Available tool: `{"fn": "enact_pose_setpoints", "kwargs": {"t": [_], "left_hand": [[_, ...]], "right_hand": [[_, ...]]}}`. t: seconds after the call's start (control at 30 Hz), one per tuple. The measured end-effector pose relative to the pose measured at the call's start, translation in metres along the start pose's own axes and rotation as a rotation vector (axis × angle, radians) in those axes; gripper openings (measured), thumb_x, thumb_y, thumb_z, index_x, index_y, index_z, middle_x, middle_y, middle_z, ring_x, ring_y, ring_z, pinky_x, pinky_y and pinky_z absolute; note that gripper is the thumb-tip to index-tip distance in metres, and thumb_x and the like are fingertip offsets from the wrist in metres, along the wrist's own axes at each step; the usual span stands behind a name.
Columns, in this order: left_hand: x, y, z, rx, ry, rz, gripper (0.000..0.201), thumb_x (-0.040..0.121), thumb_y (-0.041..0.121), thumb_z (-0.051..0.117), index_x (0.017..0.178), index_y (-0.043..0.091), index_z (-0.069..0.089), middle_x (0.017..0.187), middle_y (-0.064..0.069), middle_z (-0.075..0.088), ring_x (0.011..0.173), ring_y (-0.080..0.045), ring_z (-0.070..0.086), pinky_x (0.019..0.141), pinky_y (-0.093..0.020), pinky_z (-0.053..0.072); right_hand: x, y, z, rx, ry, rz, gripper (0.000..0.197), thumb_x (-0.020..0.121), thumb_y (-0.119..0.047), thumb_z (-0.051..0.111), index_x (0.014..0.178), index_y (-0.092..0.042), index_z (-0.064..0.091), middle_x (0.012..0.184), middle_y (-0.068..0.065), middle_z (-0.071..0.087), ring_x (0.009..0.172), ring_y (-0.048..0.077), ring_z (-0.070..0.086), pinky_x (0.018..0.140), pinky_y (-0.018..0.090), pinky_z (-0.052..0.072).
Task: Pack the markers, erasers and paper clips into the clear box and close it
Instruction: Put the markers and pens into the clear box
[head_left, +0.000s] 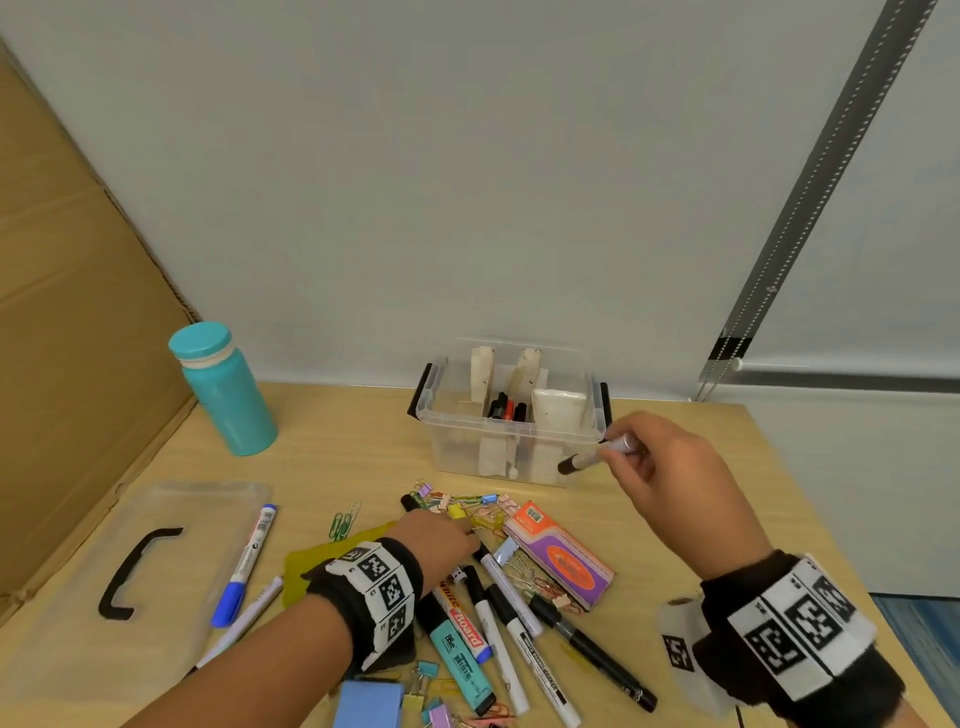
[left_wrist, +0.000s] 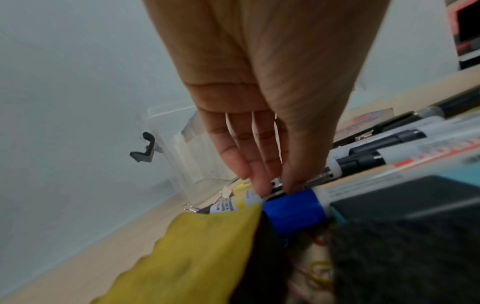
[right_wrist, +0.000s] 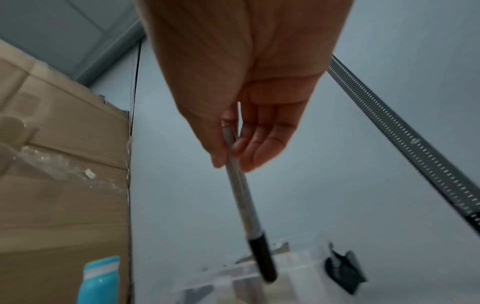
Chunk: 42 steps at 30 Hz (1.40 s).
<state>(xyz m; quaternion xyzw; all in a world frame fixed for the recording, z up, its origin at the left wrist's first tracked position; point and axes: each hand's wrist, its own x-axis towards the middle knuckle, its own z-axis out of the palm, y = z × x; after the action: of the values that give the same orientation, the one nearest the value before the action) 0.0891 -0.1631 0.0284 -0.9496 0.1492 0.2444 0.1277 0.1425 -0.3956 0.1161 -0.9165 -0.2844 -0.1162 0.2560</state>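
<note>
The clear box (head_left: 452, 415) stands open at the back of the table, with dividers and a few markers inside. Just in front of its right corner my right hand (head_left: 615, 449) pinches a grey marker with a black cap (head_left: 587, 460), cap pointing down-left; the right wrist view shows this marker (right_wrist: 246, 205) hanging above the box (right_wrist: 298, 273). My left hand (head_left: 470, 538) is down in the marker pile (head_left: 509, 623). There its thumb and straight fingers (left_wrist: 259, 185) pinch a black marker with a yellow-white label (left_wrist: 228, 203) lying on the table. Coloured clips (head_left: 467, 506) and an orange-purple eraser box (head_left: 561, 558) lie beside it.
The box's lid (head_left: 208, 509) lies flat at the left, beside a blue marker (head_left: 244, 566). A teal bottle (head_left: 223, 389) stands at the back left against cardboard (head_left: 67, 312). A yellow cloth (head_left: 322, 558) and a blue eraser (head_left: 369, 704) lie near my left wrist.
</note>
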Motion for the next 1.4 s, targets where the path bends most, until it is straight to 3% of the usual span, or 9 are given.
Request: {"fn": "enact_pose_setpoints", "kwargs": {"t": [0.17,0.43,0.57,0.7,0.87,0.97,1.07,1.2,1.4], "left_hand": [[-0.001,0.004,0.000,0.059,0.014,0.021,0.045,0.087,0.006,0.059,0.130,0.005,0.043,0.126,-0.016,0.050,0.108,-0.034,0.054,0.083,-0.045,0.050],[-0.025,-0.014,0.002,-0.120,0.251,-0.078,0.059,0.085,0.005,0.058,0.136,0.016,0.031,0.132,-0.008,0.045,0.106,-0.028,0.055,0.075,-0.035,0.046],[-0.041,-0.028,0.010,-0.112,0.393,-0.109,0.070,0.085,0.003,0.059,0.144,0.021,0.025,0.140,-0.005,0.040,0.112,-0.027,0.054,0.080,-0.039,0.051],[-0.065,-0.038,0.019,-0.193,0.605,-0.101,0.074,0.045,0.019,0.091,0.113,0.028,0.062,0.106,0.012,0.065,0.068,-0.003,0.064,0.047,-0.015,0.050],[-0.089,-0.032,-0.001,-0.397,0.900,-0.069,0.039,0.081,0.017,0.062,0.119,0.025,0.057,0.118,0.015,0.057,0.068,0.002,0.061,0.055,-0.013,0.053],[-0.077,-0.029,-0.032,-0.339,0.983,-0.065,0.042,0.081,0.011,0.064,0.121,0.019,0.058,0.120,0.009,0.060,0.066,-0.004,0.063,0.051,-0.019,0.054],[-0.040,-0.031,-0.060,-0.300,0.926,-0.112,0.047,0.080,0.006,0.068,0.123,0.018,0.057,0.122,0.005,0.059,0.063,-0.010,0.064,0.050,-0.022,0.054],[0.023,-0.038,-0.078,-0.217,0.722,-0.176,0.052,0.088,0.002,0.053,0.136,0.017,0.041,0.137,0.002,0.044,0.076,-0.020,0.063,0.059,-0.022,0.041],[0.079,-0.058,-0.086,-0.270,0.521,-0.168,0.045,0.089,-0.001,0.048,0.131,0.015,0.047,0.131,-0.004,0.048,0.088,-0.030,0.063,0.070,-0.035,0.050]], "right_hand": [[0.028,-0.019,0.014,0.220,0.148,-0.047,0.017,0.090,-0.020,0.060,0.106,-0.023,0.065,0.094,-0.008,0.058,0.078,0.003,0.058,0.072,0.016,0.051],[0.101,-0.022,0.087,-0.173,-0.050,-0.038,0.027,0.097,-0.027,0.047,0.120,-0.021,0.060,0.112,0.002,0.061,0.097,0.017,0.056,0.077,0.029,0.050],[0.114,-0.018,0.102,-0.375,-0.244,0.023,0.045,0.099,-0.048,0.029,0.115,-0.023,0.064,0.119,0.001,0.060,0.115,0.024,0.046,0.092,0.038,0.039],[0.094,-0.003,0.103,-0.219,-0.153,0.044,0.044,0.100,-0.040,0.025,0.125,-0.023,0.057,0.138,-0.002,0.050,0.131,0.021,0.036,0.108,0.041,0.031],[0.052,0.030,0.098,-0.224,-0.097,0.184,0.052,0.101,-0.037,0.028,0.145,-0.012,0.033,0.157,0.006,0.021,0.144,0.021,0.019,0.117,0.036,0.022],[0.040,0.040,0.104,-0.162,-0.146,0.213,0.059,0.101,-0.043,0.023,0.150,-0.011,0.019,0.160,0.003,0.009,0.146,0.018,0.013,0.118,0.031,0.019],[0.039,0.041,0.109,-0.125,-0.124,0.218,0.063,0.100,-0.047,0.021,0.151,-0.011,0.018,0.161,0.000,0.004,0.147,0.015,0.010,0.118,0.029,0.018],[0.040,0.039,0.108,-0.123,-0.126,0.229,0.067,0.098,-0.053,0.020,0.151,-0.011,0.018,0.161,0.000,0.002,0.147,0.014,0.007,0.117,0.029,0.020],[0.039,0.040,0.108,-0.136,-0.121,0.202,0.068,0.098,-0.053,0.020,0.152,-0.011,0.012,0.161,0.000,-0.003,0.147,0.013,0.004,0.115,0.025,0.020]]}}
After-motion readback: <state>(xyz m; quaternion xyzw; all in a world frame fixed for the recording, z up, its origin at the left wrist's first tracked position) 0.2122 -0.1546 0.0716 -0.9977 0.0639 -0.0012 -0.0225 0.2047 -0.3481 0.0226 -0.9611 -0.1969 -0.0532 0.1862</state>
